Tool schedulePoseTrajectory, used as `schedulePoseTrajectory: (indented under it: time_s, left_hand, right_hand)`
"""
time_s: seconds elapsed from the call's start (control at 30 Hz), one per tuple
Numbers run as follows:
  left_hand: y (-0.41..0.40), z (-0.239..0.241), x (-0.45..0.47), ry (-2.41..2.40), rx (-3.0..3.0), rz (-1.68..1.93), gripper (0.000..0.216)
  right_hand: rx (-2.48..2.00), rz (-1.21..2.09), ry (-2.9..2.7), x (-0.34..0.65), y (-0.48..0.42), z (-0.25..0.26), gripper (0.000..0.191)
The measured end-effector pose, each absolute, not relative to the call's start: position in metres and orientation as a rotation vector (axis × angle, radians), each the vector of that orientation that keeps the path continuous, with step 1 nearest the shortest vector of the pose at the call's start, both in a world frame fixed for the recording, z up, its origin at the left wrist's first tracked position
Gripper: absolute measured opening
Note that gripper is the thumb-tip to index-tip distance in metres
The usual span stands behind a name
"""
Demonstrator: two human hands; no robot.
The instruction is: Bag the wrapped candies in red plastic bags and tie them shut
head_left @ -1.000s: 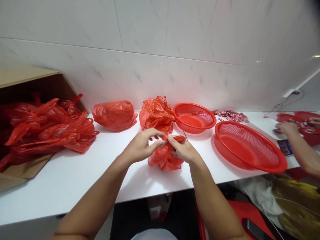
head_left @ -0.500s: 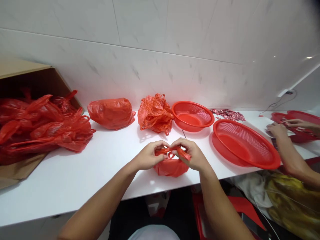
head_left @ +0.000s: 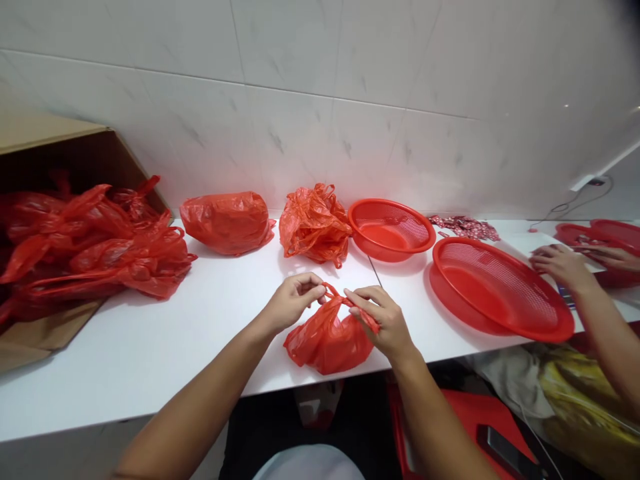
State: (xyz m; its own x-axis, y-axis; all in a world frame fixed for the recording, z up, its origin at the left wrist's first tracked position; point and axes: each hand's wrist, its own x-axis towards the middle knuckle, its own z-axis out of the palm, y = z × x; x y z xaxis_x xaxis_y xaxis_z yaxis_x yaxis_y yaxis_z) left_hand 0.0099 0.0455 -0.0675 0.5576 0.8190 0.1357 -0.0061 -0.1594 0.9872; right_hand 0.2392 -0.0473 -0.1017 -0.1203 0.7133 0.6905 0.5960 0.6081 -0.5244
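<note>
- The left hand (head_left: 295, 301) pinches a thin loop at the neck of a bulging red plastic bag (head_left: 327, 343) between thumb and fingers.
- The right hand (head_left: 383, 319) grasps the gathered neck of the same bag, fingers curled around a loose end.
- The bag's body rests on the flat white surface (head_left: 210, 373), beneath and between both hands.
- Beyond the left hand lies a crumpled heap of thin red plastic (head_left: 313, 230).
- Beyond the right hand and farther right stand two red perforated plastic baskets (head_left: 475, 283).
</note>
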Motion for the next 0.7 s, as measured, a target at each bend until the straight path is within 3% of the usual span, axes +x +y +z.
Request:
schedulePoseTrajectory:
  time_s: [0.13, 0.27, 0.4, 0.43, 0.5, 0.57, 0.63, 0.7]
  left_hand:
    - [0.054, -0.088, -0.017, 0.975, 1.491, 1.122, 0.024]
    - [0.042, -0.112, -0.029, 0.972, 1.431, 1.218, 0.024]
    - [0.023, -0.114, -0.015, 0.731, 1.707, 0.971, 0.028]
    - [0.019, -0.113, -0.010, 0.688, 1.811, 0.885, 0.043]
    - [0.013, -0.111, -0.001, 0.651, 2.022, 0.731, 0.098]
    - [0.008, -0.114, 0.006, 0.674, 2.202, 0.596, 0.122]
    - [0.004, -0.119, 0.010, 0.742, 2.312, 0.533, 0.103]
    - [0.005, -0.123, 0.007, 0.843, 2.321, 0.566, 0.068]
  right_hand:
    - [-1.268, 0.229, -1.628, 0.255, -0.071, -0.139, 0.023]
    - [-1.333, 0.497, -1.466, 0.260, -0.093, -0.160, 0.042]
    - [-1.262, 0.742, -1.611, 0.242, -0.087, -0.151, 0.038]
    - [-1.247, 0.786, -1.652, 0.236, -0.081, -0.149, 0.038]
    - [-1.219, 0.836, -1.659, 0.223, -0.065, -0.150, 0.041]
    - [-1.161, 0.889, -1.568, 0.211, -0.051, -0.153, 0.046]
    - [-1.046, 0.962, -1.495, 0.204, -0.043, -0.157, 0.047]
    - [-0.905, 1.027, -1.478, 0.203, -0.042, -0.159, 0.040]
